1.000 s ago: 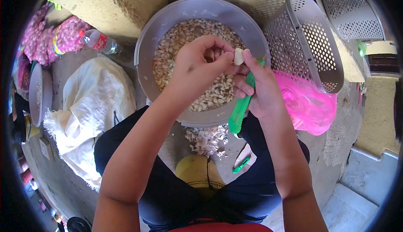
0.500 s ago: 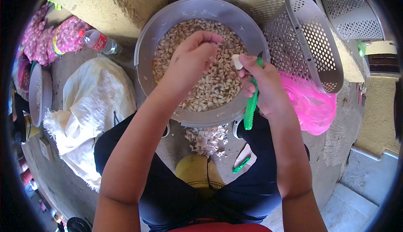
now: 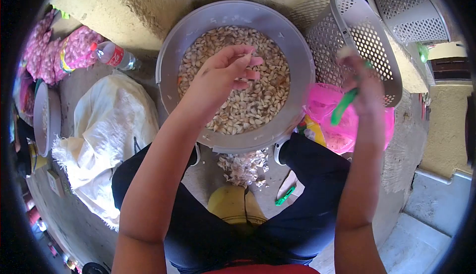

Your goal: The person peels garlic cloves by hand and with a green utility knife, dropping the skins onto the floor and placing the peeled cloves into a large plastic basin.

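My left hand [image 3: 220, 75] hovers above a grey basin [image 3: 297, 70] of unpeeled garlic cloves [image 3: 258, 100] in water. Its thumb and index finger are pinched together, with perhaps a pale scrap at the tips; the other fingers are loosely curled. On the right, my right hand [image 3: 367, 85], smeared by motion, grips a green box cutter [image 3: 343, 106] in its palm. A pale peeled garlic clove [image 3: 345, 52] shows at its fingertips, in front of the grey perforated basket [image 3: 325, 41].
Beneath the basket lies a pink plastic bag [image 3: 347, 125]. Garlic skins [image 3: 243, 167] and a second green cutter [image 3: 285, 196] are on the floor by a yellow container [image 3: 233, 204]. Leftward are a white sack [image 3: 109, 120], a Coca-Cola bottle [image 3: 116, 56] and pink net bags of garlic [image 3: 82, 46].
My right hand has swung right from the basin to the basket, carrying the cutter and clove. My left hand stays over the basin, slightly lower, its fingers shifted.
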Motion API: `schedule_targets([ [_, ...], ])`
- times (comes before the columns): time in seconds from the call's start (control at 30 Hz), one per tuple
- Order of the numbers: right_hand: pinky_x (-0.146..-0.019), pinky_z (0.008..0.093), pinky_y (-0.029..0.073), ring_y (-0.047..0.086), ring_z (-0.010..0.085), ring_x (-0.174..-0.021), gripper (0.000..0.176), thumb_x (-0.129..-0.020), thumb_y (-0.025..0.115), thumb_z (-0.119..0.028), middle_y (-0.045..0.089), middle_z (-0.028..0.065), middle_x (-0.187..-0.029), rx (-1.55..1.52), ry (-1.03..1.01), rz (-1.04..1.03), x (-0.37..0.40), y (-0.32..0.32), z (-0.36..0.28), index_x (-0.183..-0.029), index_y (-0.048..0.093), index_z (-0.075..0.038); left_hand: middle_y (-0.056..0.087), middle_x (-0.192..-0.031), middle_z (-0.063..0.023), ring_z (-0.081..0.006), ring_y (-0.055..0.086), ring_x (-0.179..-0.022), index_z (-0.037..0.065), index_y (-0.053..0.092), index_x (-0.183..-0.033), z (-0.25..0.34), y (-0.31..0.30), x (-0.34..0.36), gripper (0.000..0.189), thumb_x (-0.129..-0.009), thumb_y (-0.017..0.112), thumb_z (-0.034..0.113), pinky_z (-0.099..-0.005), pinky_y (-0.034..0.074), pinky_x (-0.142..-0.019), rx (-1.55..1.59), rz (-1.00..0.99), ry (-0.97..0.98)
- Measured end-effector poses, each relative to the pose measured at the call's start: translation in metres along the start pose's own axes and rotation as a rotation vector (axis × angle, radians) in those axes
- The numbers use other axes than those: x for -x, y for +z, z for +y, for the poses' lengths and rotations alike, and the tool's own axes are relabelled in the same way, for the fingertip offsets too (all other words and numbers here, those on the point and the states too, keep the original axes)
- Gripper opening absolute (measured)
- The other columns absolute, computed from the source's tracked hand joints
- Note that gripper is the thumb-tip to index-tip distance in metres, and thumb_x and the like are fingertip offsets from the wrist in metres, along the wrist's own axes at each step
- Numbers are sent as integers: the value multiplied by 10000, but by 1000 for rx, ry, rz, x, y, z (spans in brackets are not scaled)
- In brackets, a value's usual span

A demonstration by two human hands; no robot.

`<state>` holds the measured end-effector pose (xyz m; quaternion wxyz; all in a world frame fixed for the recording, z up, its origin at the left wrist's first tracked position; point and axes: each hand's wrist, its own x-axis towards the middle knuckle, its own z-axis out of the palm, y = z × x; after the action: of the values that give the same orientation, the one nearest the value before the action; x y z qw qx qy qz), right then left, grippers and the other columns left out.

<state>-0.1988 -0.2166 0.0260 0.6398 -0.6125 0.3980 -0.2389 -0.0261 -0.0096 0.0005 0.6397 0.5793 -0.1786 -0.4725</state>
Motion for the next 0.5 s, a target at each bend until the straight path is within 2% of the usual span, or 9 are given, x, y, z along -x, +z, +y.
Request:
schedule_targets([
  [0.07, -408, 195, 332, 390, 44, -483, 261, -797, 566, -201, 606, 61, -811, -232, -61, 320, -16, -36, -2, -969, 578, -6, 581, -1031, -74, -105, 558, -832, 30, 452, -1143, 1, 0, 0, 308, -904, 419, 222, -235, 436, -723, 38, -57, -4],
  [0.17, -410, 194, 338, 387, 44, -477, 285, -790, 562, -174, 602, 50, -842, -148, -19, 471, -18, -43, 3, -1022, 557, -8, 594, -995, -65, -96, 552, -813, 35, 477, -1116, 1, -1, -1, 313, -906, 415, 259, -230, 435, -695, 103, -158, -43],
  [0.23, -426, 187, 351, 400, 30, -502, 284, -776, 579, -175, 599, 33, -825, 74, -143, 146, 1, -7, -5, -1016, 575, -23, 600, -961, -55, -89, 544, -787, 38, 505, -1078, 0, 0, -2, 314, -906, 413, 283, -225, 432, -680, 120, -198, -56],
  [0.3, -436, 182, 356, 422, 10, -551, 265, -769, 582, -182, 595, 20, -822, 300, -117, -10, 20, 34, -13, -1009, 599, -71, 604, -921, -44, -80, 534, -751, 40, 537, -1030, -2, 3, -2, 320, -904, 411, 305, -220, 427, -667, 106, -203, -49],
  [0.37, -507, 195, 400, 467, 31, -614, 248, -762, 608, -192, 592, 13, -789, 356, -53, -205, 34, 58, -15, -987, 613, -88, 601, -888, -32, -72, 518, -714, 40, 555, -1000, 1, 9, 2, 299, -895, 437, 295, -212, 423, -653, 74, -135, -68],
  [0.47, -610, 227, 435, 514, 80, -666, 270, -747, 640, -191, 592, 14, -752, 310, -231, -341, 38, 81, 1, -988, 607, -75, 597, -867, -22, -66, 503, -682, 41, 565, -994, -5, 7, -1, 258, -874, 489, 257, -204, 420, -635, 50, -139, -50],
  [0.5, -570, 200, 405, 499, 58, -656, 284, -747, 646, -191, 585, 4, -771, 349, -262, -362, 38, 84, 5, -996, 601, -62, 596, -864, -20, -66, 500, -676, 42, 566, -999, -6, 5, -1, 246, -866, 509, 241, -202, 419, -629, 45, -156, -36],
])
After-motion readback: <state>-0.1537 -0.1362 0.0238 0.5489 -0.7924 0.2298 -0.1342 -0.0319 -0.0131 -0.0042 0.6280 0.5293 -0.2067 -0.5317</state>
